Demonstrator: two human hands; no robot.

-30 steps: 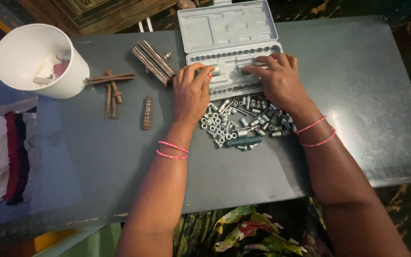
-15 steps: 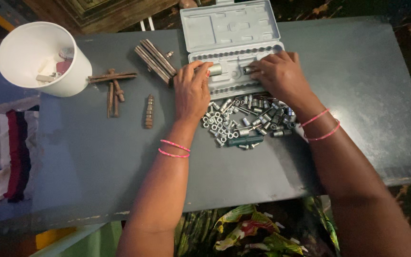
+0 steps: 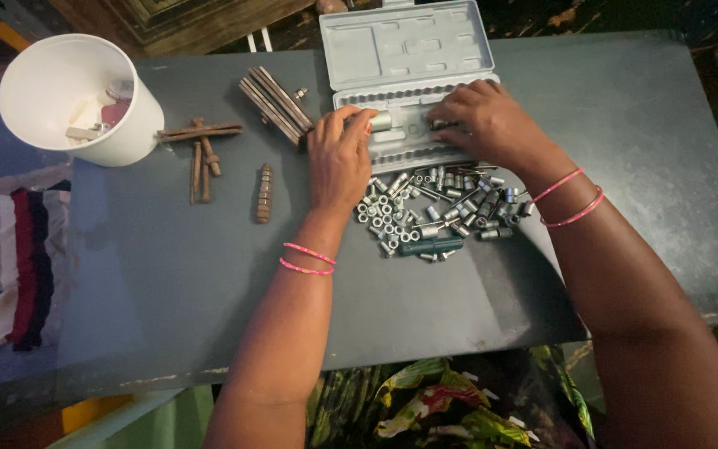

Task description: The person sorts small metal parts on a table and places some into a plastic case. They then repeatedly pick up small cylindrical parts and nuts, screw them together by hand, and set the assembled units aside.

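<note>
An open grey plastic tool case [image 3: 405,46] lies at the far middle of the dark table [image 3: 168,274]. My left hand [image 3: 338,158] rests on the case's left front edge, its fingers pinching a silver socket [image 3: 380,121] in the tray. Fingers curled, my right hand [image 3: 488,125] presses down on the tray's right half; what they grip is hidden. A heap of loose silver sockets and bits [image 3: 434,208] lies just in front of the case, between my wrists, with a dark green handle [image 3: 432,246] at its near edge.
A white bucket [image 3: 76,100] with small scraps inside stands at the far left. Rusty rods [image 3: 201,154], a bundle of metal bars [image 3: 276,101] and a ridged brown bit [image 3: 264,193] lie left of the case. A striped cloth [image 3: 27,266] hangs off the left edge.
Both hands have shifted a little along the case's tray, the right hand curling over its right half. The camera has tilted slightly.
</note>
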